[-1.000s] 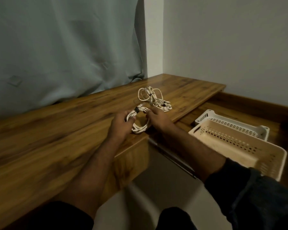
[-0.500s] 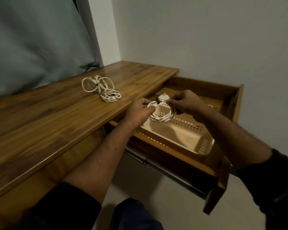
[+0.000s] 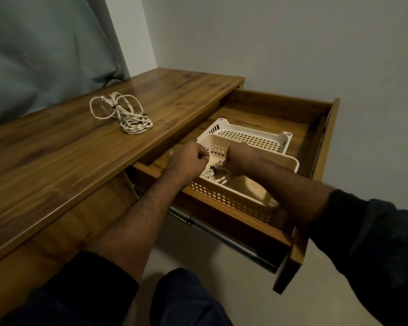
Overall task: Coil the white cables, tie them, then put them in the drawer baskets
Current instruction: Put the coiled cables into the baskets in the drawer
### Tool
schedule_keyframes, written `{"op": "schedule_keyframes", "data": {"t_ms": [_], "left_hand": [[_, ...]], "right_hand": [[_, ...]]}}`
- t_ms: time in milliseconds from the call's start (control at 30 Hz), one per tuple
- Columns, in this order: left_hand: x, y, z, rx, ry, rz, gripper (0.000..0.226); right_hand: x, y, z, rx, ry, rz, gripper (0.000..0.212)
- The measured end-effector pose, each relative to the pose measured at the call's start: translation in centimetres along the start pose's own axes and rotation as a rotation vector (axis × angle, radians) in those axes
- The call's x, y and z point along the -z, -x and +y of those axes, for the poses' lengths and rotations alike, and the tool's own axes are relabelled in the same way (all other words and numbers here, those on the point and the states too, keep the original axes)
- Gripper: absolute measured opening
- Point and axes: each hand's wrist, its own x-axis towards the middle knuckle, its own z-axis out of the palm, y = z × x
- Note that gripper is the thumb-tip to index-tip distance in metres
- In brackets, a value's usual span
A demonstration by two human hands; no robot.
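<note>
Head view: the tied white cable coil (image 3: 216,175) lies low in the near cream drawer basket (image 3: 290,161), toward its left end, with a dark tie at its top. The right hand (image 3: 239,158) reaches down into the basket and its fingers look curled onto the coil's right side, though they are partly hidden, so the grasp is a judgement. The left hand (image 3: 189,160) hovers at the basket's left rim, fingers curled into a loose fist, holding nothing that shows. The coil sits between the two hands, nearer the right, which is the one to let go and lift straight up. The basket floor to the right of the coil is open, and a second basket (image 3: 224,125) behind it holds nothing visible. The open drawer (image 3: 325,147) leaves free room above. A second white cable bundle (image 3: 127,116) waits on the wooden desk top (image 3: 57,149), well left of the drawer and closer to the left hand.
</note>
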Motion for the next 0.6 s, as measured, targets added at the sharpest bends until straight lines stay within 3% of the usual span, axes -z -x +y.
{"op": "schedule_keyframes", "data": {"t_ms": [167,367,600], "left_hand": [[1.2,0.7,-0.7,0.014,0.081,0.222,0.017],[3.9,1.6,-3.2,0.001,0.099,0.352,0.016],[7.8,3.0,-10.1,0.14,0.045,0.43,0.028]], "right_hand": [[1.6,1.1,-0.5,0.045,0.003,0.164,0.021],[4.1,1.8,-4.2,0.155,-0.174,0.412,0.013],[3.4,0.6,-12.8,0.369,-0.178,0.407,0.026]]}}
